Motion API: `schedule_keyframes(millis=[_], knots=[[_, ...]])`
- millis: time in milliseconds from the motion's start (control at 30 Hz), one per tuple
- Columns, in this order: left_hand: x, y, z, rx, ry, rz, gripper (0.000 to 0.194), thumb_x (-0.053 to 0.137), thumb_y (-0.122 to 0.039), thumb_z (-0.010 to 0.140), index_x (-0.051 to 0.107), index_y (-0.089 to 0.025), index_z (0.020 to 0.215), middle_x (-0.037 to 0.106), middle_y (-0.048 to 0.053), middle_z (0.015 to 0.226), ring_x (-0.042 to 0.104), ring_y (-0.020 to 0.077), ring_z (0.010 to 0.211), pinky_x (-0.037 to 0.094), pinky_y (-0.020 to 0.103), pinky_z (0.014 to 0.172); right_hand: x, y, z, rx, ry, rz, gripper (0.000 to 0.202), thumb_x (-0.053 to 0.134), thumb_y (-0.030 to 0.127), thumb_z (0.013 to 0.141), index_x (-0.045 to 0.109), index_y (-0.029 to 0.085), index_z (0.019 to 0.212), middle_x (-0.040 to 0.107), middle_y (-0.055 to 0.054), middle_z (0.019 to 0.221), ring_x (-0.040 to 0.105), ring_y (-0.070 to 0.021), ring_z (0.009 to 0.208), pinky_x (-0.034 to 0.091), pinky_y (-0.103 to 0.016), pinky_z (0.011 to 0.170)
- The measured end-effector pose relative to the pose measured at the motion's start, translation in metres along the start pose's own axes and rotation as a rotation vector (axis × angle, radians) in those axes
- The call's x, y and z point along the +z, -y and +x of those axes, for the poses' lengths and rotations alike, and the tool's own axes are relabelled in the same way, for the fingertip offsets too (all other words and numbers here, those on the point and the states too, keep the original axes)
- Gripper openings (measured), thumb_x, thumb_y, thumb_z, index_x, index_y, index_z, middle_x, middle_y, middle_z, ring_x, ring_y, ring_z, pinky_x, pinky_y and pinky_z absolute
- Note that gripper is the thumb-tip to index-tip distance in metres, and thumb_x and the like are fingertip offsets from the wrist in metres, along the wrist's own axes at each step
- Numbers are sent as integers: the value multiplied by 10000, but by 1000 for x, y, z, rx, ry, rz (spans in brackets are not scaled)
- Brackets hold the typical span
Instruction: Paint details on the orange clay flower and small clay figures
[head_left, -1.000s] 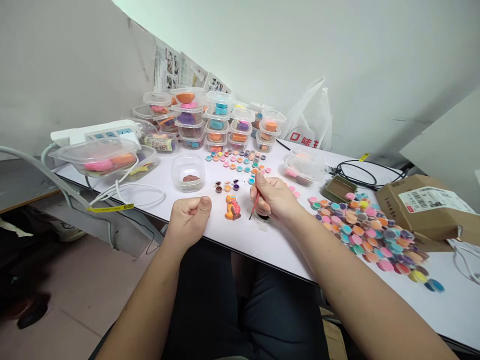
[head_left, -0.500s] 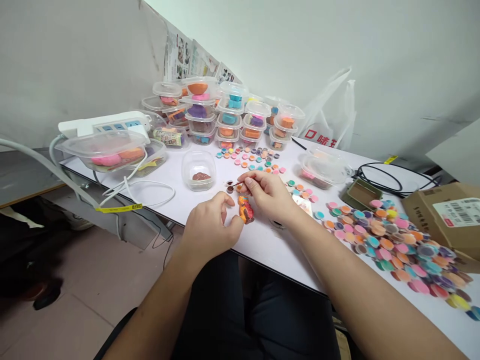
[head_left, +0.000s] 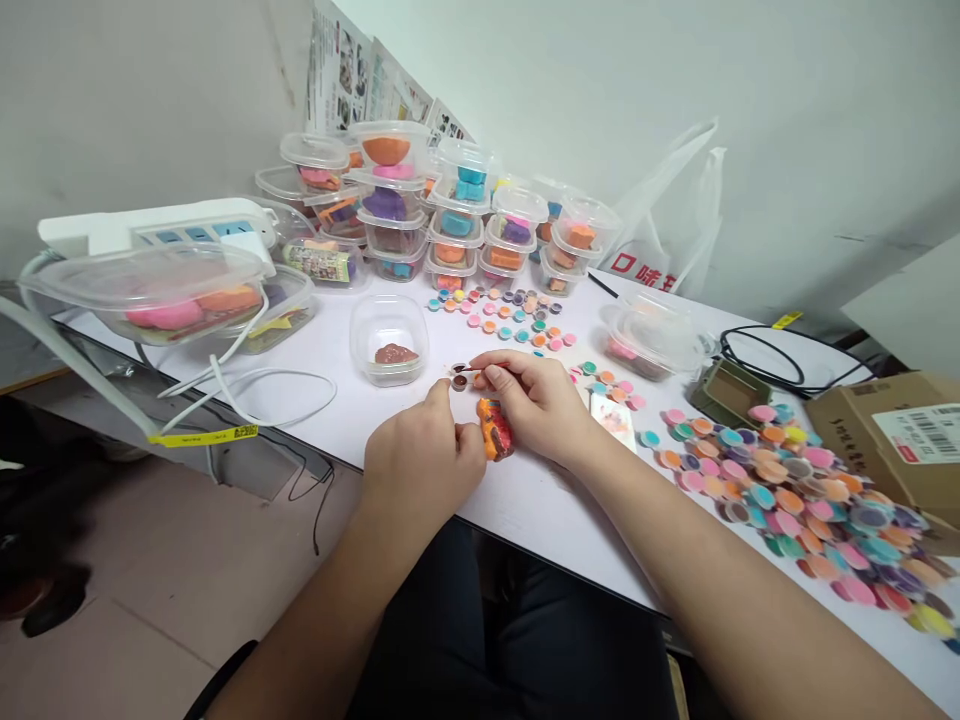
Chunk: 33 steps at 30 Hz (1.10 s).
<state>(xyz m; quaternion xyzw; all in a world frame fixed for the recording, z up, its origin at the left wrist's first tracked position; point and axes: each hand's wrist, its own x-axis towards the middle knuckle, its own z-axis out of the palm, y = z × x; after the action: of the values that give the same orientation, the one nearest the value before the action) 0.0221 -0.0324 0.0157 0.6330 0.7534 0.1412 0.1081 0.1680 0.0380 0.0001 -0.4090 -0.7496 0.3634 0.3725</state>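
Note:
My right hand (head_left: pixel 536 405) pinches a thin paintbrush (head_left: pixel 475 369), its tip over a small paint pot (head_left: pixel 459 382) of dark brown paint. Against that pot's near left side rests the outstretched index finger of my left hand (head_left: pixel 424 450). Its thumb is apart from the index finger, and the other fingers curl under, partly hidden. Between the two hands, a small orange and red painted figurine (head_left: pixel 495 430) lies on the white table (head_left: pixel 525 500), close to my left thumb. A clear tub (head_left: pixel 390 345) with brownish stuff in it stands beyond my left hand.
Stacked clear tubs (head_left: pixel 454 225) of coloured pieces line the back. Several paint pots (head_left: pixel 817 490) are heaped at right, beside a cardboard box (head_left: pixel 885 440). A power strip (head_left: pixel 161 228) and white cables (head_left: pixel 277 405) lie at left. A white plastic bag (head_left: pixel 667 205) leans against the wall.
My left index finger has straightened forward to the paint pot. The brush tip has shifted slightly, staying at the brown paint. The camera view has moved a little.

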Motion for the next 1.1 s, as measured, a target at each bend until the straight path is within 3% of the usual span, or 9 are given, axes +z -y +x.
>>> schedule_keyframes(millis=[200, 400, 600, 700, 800, 1100], knots=[[0, 1, -2, 2, 0, -15, 598, 455, -249, 856, 563, -160, 1437, 775, 74, 928, 733, 319, 882, 506, 395, 732, 1, 0, 0, 1, 1, 46, 260, 490, 311, 1017, 713, 210, 1105, 764, -61, 983, 723, -184, 916, 575, -341, 821], [-1, 7, -2, 16, -28, -76, 555, 410, -227, 857, 607, -197, 1375, 771, 84, 929, 725, 331, 890, 492, 389, 726, -6, 7, -4, 32, -83, 121, 257, 548, 399, 998, 683, 180, 995, 741, -58, 882, 700, -172, 833, 563, -327, 796], [-5, 18, -7, 175, -4, -201, 567, 410, -195, 825, 589, -218, 1362, 705, 9, 757, 697, 256, 773, 460, 332, 693, -26, 1, -10, 72, -53, 239, 448, 562, 616, 953, 641, 181, 876, 643, -16, 696, 606, -137, 668, 511, -281, 686], [-7, 19, -9, 246, 52, -194, 632, 479, -234, 778, 544, -226, 1406, 668, -35, 714, 655, 212, 702, 439, 306, 661, -33, -4, -17, 131, 40, 341, 485, 586, 671, 913, 610, 192, 841, 586, 14, 615, 538, -122, 582, 458, -258, 587], [-8, 15, -10, 254, 89, -130, 693, 516, -261, 755, 499, -256, 1447, 682, -52, 738, 662, 208, 723, 441, 306, 675, -34, -7, -22, 169, 135, 405, 466, 599, 653, 914, 587, 196, 821, 551, 35, 575, 492, -110, 541, 413, -243, 545], [-4, 4, -13, 254, 60, 76, 701, 527, -428, 824, 473, -253, 1501, 736, 19, 882, 716, 283, 861, 464, 343, 723, -26, -9, -22, 114, 140, 400, 381, 560, 536, 990, 575, 193, 825, 558, 38, 595, 508, -100, 543, 427, -231, 573]])
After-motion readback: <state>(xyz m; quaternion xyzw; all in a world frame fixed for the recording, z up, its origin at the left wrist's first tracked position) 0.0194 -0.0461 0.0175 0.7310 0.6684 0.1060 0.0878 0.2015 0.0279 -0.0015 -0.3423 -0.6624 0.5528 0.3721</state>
